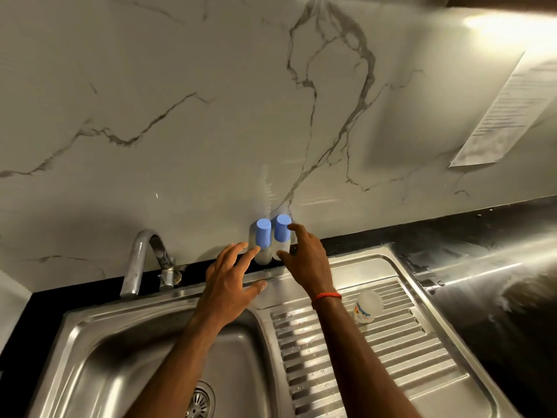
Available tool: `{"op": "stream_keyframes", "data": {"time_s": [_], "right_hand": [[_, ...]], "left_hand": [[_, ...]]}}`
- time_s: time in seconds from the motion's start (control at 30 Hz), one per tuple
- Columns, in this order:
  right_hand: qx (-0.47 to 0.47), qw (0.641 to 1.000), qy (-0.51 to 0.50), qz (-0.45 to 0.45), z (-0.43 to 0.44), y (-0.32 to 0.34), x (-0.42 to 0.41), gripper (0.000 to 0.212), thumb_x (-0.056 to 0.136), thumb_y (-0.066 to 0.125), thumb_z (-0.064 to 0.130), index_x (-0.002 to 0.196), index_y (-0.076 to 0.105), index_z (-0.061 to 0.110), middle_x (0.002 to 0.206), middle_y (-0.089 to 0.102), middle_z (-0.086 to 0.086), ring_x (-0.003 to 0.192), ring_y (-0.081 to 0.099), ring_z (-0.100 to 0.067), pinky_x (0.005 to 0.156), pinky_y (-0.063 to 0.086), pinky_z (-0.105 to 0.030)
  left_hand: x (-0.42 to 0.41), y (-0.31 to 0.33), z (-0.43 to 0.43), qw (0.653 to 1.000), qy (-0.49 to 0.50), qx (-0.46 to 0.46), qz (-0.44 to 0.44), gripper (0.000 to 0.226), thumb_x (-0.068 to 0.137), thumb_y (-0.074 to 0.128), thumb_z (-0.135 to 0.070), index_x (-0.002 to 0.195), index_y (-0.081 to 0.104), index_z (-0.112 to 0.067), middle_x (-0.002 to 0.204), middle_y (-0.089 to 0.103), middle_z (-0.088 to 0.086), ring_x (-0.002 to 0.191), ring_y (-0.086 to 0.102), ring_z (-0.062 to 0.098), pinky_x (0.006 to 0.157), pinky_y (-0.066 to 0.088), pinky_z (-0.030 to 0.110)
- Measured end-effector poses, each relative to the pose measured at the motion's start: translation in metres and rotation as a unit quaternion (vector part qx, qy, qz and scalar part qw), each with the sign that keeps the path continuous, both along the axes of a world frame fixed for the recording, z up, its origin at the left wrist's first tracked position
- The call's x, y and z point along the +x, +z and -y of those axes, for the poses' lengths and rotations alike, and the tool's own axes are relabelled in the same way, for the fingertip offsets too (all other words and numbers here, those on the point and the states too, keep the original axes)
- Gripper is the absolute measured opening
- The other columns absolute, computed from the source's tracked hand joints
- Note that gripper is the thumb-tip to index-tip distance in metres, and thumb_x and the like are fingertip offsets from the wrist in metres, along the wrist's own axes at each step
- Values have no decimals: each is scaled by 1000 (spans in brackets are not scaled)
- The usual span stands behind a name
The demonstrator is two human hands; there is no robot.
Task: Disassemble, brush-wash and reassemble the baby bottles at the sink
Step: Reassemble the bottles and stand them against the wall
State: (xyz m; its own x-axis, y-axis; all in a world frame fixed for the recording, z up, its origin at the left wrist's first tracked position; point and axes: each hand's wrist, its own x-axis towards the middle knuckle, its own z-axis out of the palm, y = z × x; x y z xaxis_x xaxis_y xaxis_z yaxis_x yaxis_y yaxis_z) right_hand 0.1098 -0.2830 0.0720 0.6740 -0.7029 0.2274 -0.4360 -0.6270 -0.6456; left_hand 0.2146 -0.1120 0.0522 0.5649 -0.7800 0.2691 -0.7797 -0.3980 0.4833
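Two baby bottles stood upright on the rear ledge of the sink, against the marble wall. The left bottle (262,248) and the right bottle (282,236) were clear-bodied, each topped with a blue cap, and stood just beside one another.

The left hand (229,279) reached toward the left bottle with its fingers (236,251) straight and spread. The index fingertip lay at the lower edge of the cap, and nothing was gripped. The right hand (307,260) was open around the right bottle. Its thumb was low against the clear body and its index finger was beside the cap. The fingers (298,232) were spread and not closed on the bottle, and whether they actually touched it could not be told. A red thread band (326,297) circled the right wrist.

A third bottle (367,306), clear with a printed label and no cap, lay on its side on the ribbed drainboard (391,363), well apart from the upright pair. Left of the drainboard was the steel basin (120,357), with its drain strainer (200,402) near the lower edge of the view. A curved metal tap (141,260) rose from the back edge, left of the hands. The dark counter (497,267) extended to the right of the sink and showed wet streaks. A printed paper sheet (506,113) hung on the wall at the upper right.
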Motion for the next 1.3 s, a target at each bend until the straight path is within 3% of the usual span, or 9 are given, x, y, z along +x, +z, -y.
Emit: {"op": "stream_keyframes", "data": {"time_s": [0.13, 0.2, 0.33, 0.57, 0.8, 1.07, 1.17, 1.3], "right_hand": [[-10, 1000, 20, -1, -18, 8, -27, 46, 85, 77, 35, 124, 57, 24, 104, 68, -2, 96, 62, -17, 81, 47, -25], [-12, 1000, 27, 8, -29, 11, -40, 42, 85, 76, 36, 121, 59, 24, 104, 69, 0, 95, 62, -13, 79, 43, -21], [-28, 998, 47, 21, -48, 16, -65, 34, 85, 76, 40, 113, 64, 25, 106, 70, 6, 102, 62, -13, 86, 49, -27], [-5, 1000, 0, 25, -54, 31, -120, 25, 84, 75, 45, 101, 70, 27, 92, 70, 9, 84, 64, -7, 77, 57, -34], [41, 996, -75, 39, -36, 40, -184, 24, 86, 76, 37, 102, 72, 19, 92, 74, -1, 83, 69, -9, 80, 60, -34], [112, 987, -68, -92, -36, -5, -226, 20, 87, 73, 40, 100, 68, 25, 92, 73, 0, 80, 68, -10, 80, 59, -39], [132, 979, -73, -135, -37, -27, -232, 22, 86, 74, 41, 102, 69, 26, 95, 73, 1, 83, 67, -11, 81, 58, -41], [142, 968, -59, -197, -39, -54, -233, 40, 85, 76, 39, 121, 63, 26, 112, 69, -5, 97, 65, -19, 88, 55, -40]], "left_hand": [[-20, 10, -16, 1000, 2, -13, 5, 72, 83, 66, -55, 147, 44, -33, 153, 38, -3, 144, 30, 17, 104, 41, 56], [-32, 15, -24, 1000, 1, -16, 8, 73, 81, 57, -62, 147, 45, -33, 153, 39, -4, 144, 30, 18, 103, 40, 56], [-57, 23, -39, 1000, -12, -11, 2, 77, 81, 54, -65, 150, 40, -35, 156, 36, -3, 147, 26, 18, 109, 37, 54], [-97, 23, -61, 999, -45, -11, -22, 77, 81, 50, -67, 150, 40, -34, 155, 39, -4, 147, 27, 18, 112, 35, 54], [-120, 20, -64, 995, -82, -35, -46, 71, 86, 69, -50, 149, 44, -29, 149, 44, -3, 139, 36, 16, 112, 38, 40], [-154, 3, -54, 989, -131, 3, -72, 66, 87, 74, -43, 146, 48, -29, 146, 48, -2, 136, 38, 16, 110, 32, 28], [-159, -6, -49, 985, -145, 28, -87, 67, 87, 72, -47, 147, 47, -31, 148, 46, -5, 137, 36, 13, 114, 36, 36], [-161, -13, -40, 982, -156, 52, -97, 68, 87, 70, -49, 148, 44, -33, 149, 44, -6, 139, 35, 13, 113, 38, 40]]}}
